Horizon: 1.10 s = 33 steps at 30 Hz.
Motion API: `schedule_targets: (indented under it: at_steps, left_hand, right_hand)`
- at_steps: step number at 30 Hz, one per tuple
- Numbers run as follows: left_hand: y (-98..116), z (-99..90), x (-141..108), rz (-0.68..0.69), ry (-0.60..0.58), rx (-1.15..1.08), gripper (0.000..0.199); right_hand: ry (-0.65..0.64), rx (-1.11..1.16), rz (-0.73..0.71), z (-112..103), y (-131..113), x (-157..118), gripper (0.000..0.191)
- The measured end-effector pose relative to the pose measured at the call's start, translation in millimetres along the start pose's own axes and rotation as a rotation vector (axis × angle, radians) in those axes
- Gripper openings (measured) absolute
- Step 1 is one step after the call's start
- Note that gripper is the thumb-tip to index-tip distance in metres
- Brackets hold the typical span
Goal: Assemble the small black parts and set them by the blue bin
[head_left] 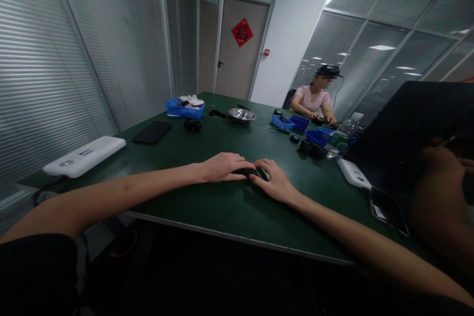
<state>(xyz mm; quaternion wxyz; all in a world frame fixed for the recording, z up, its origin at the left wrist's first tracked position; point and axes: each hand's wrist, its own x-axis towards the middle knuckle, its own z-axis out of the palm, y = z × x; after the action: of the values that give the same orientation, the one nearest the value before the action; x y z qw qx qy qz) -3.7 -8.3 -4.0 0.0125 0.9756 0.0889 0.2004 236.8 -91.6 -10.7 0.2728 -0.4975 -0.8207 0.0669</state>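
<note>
Both my hands meet over the green table (222,207), around a small black object (249,172). My left hand (225,167) comes from the left, its fingers closed on one side of the object. From the right, my right hand (272,180) pinches the other side with thumb and fingers. The fingers hide much of the object, so its exact shape cannot be made out. Beyond the hands stands a metal bowl (242,116) with small light items inside.
At the back left are a blue basket (185,108), black round parts (193,125), a black tablet (152,132) and a white device (85,156). Right: blue trays (283,123), a bottle (343,134), a phone (388,210), a blurred arm. A person (313,98) sits across.
</note>
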Motion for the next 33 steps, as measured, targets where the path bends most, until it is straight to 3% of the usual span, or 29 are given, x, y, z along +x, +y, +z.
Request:
schedule_targets:
  at_steps: [10, 16, 22, 27, 33]
  left_hand:
    - [1.7, -1.3, 0.4, 0.015, 0.008, 0.001, 0.040]
    - [0.8, -1.3, 0.8, 0.000, -0.008, 0.006, 0.041]
    - [-1.0, 0.4, 0.7, 0.043, -0.014, 0.019, 0.041]
    - [0.2, -0.1, 0.8, 0.030, -0.002, 0.012, 0.041]
    - [0.6, -0.3, 1.3, 0.023, -0.001, 0.011, 0.040]
  right_hand:
    - [0.014, -0.003, -0.055, 0.3, 4.3, -0.9, 0.032]
    - [-0.010, 0.018, -0.037, 0.5, 2.3, -0.2, 0.022]
    - [0.017, 0.010, -0.073, 0.1, 2.8, -0.5, 0.033]
    - [-0.009, -0.003, -0.026, 0.6, 2.3, 0.3, 0.023]
    - [0.025, 0.000, -0.076, 0.8, 3.6, 0.4, 0.029]
